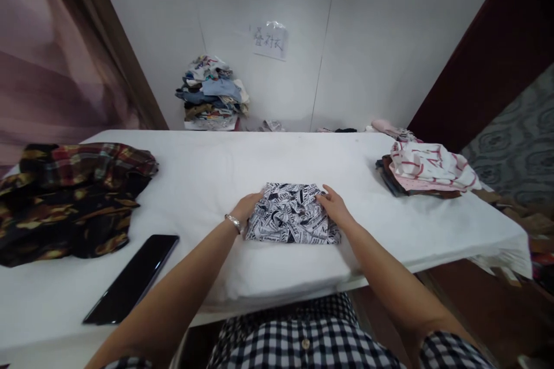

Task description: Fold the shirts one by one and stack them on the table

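Observation:
A folded black-and-white newsprint-patterned garment point(292, 214) lies on the white table point(216, 167), close to the front edge. My left hand point(246, 206) rests against its left side, fingers tucked at the edge of the fabric; a silver bracelet sits on that wrist. My right hand point(334, 204) lies on the garment's upper right corner, fingers pressing the cloth. Both forearms reach in from the bottom of the view.
A dark plaid garment point(69, 196) lies crumpled at the table's left. A black phone point(133, 277) lies near the front left. A stack of folded clothes, pink and white on top point(426, 170), sits at the right. A clothes pile point(212, 92) stands against the back wall.

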A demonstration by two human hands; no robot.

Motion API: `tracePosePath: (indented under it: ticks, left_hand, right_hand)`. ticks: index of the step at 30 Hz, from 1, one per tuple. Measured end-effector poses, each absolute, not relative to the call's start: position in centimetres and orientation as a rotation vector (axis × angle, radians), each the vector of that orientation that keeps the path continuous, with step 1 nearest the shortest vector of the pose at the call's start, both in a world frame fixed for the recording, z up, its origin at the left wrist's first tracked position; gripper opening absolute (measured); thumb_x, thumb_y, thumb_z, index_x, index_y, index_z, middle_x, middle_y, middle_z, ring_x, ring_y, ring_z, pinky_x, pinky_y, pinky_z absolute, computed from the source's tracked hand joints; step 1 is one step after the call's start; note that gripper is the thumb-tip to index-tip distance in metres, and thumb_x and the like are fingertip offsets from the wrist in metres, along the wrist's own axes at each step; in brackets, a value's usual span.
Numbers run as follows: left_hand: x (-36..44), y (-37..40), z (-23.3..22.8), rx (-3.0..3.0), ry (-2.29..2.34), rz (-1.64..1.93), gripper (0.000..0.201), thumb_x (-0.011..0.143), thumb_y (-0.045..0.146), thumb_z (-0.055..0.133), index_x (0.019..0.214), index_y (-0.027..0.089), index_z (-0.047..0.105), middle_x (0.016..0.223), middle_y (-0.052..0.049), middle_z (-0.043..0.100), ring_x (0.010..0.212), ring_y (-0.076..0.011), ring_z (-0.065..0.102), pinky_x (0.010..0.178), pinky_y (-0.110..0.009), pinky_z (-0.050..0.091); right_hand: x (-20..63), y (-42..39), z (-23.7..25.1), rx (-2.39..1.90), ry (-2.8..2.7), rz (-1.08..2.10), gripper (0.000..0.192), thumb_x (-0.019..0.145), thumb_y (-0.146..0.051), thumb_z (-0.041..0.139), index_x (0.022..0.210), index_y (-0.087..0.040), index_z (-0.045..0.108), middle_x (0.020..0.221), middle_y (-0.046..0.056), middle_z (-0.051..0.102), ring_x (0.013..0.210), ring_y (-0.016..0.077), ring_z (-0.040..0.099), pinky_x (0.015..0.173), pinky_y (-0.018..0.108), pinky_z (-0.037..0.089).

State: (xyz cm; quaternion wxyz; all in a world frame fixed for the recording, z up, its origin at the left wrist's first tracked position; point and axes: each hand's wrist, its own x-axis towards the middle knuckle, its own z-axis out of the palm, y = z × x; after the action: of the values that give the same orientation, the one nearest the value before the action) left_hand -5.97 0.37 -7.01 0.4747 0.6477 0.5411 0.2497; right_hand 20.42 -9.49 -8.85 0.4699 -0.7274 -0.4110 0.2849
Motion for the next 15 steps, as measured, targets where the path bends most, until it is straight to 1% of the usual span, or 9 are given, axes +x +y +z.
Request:
tracePosePath:
  ticks: [2,5,7,9,10,12,15]
  left_hand:
    - [-6.0,0.0,-6.9,1.533,1.299,0.595,0.046,0.077,0.050,0.058,0.106,0.016,0.065,0.115,-0.011,0.068,0.106,-0.0239,0.062,0.087,-0.032,0.048]
    - [-5.5,-1.0,-6.8,1.569,1.300,0.667,0.050,0.075,0.038,0.063,0.120,0.017,0.059,0.124,-0.010,0.064,0.113,-0.0230,0.059,0.093,-0.031,0.045]
    - [-5.2,-1.4,-6.9,1.675,1.290,0.710,0.046,0.077,0.032,0.061,0.122,0.020,0.058,0.126,-0.008,0.063,0.114,-0.0224,0.057,0.096,-0.032,0.044]
    - [-5.1,-1.5,-7.2,1.839,1.359,0.656,0.044,0.077,0.027,0.059,0.120,0.021,0.059,0.126,-0.008,0.062,0.116,-0.0238,0.056,0.099,-0.034,0.042]
    - [-5.3,-1.5,-7.4,1.929,1.417,0.608,0.043,0.077,0.026,0.059,0.120,0.020,0.059,0.126,-0.009,0.062,0.116,-0.0250,0.056,0.099,-0.035,0.041]
    - [-6.0,-1.5,-7.8,2.070,1.522,0.540,0.045,0.079,0.032,0.057,0.122,0.019,0.057,0.129,-0.012,0.059,0.115,-0.0274,0.055,0.097,-0.037,0.041]
    - [-7.2,-1.3,-7.9,2.109,1.625,0.556,0.058,0.083,0.050,0.049,0.128,0.015,0.051,0.132,-0.017,0.054,0.113,-0.0293,0.056,0.093,-0.039,0.043]
  right_hand:
    - [20.3,-10.1,-8.8,-1.758,-0.993,0.733,0.074,0.072,-0.045,0.064,0.138,-0.017,0.045,0.089,0.004,0.068,0.083,0.0199,0.063,0.079,0.034,0.049]
    - [20.3,-10.7,-8.7,-1.713,-1.012,0.730,0.067,0.070,-0.036,0.064,0.133,-0.018,0.051,0.093,0.005,0.068,0.082,0.0190,0.062,0.077,0.033,0.049]
    - [20.5,-10.8,-8.7,-1.717,-1.040,0.637,0.059,0.071,-0.030,0.060,0.129,-0.019,0.055,0.095,0.004,0.067,0.081,0.0183,0.061,0.078,0.033,0.048]
    - [21.0,-10.9,-8.9,-1.774,-1.131,0.564,0.054,0.071,-0.026,0.057,0.125,-0.022,0.057,0.093,0.003,0.067,0.080,0.0181,0.061,0.078,0.033,0.047]
    - [21.4,-11.0,-9.1,-1.816,-1.191,0.539,0.053,0.071,-0.026,0.057,0.124,-0.023,0.058,0.093,0.002,0.067,0.079,0.0182,0.060,0.078,0.033,0.047]
    - [22.0,-11.5,-9.4,-1.901,-1.279,0.471,0.052,0.073,-0.029,0.059,0.124,-0.025,0.058,0.098,0.003,0.067,0.078,0.0183,0.060,0.078,0.033,0.047]
    - [22.8,-12.2,-9.8,-2.014,-1.228,0.405,0.061,0.079,-0.043,0.056,0.135,-0.020,0.049,0.106,0.008,0.066,0.077,0.0197,0.061,0.078,0.035,0.047]
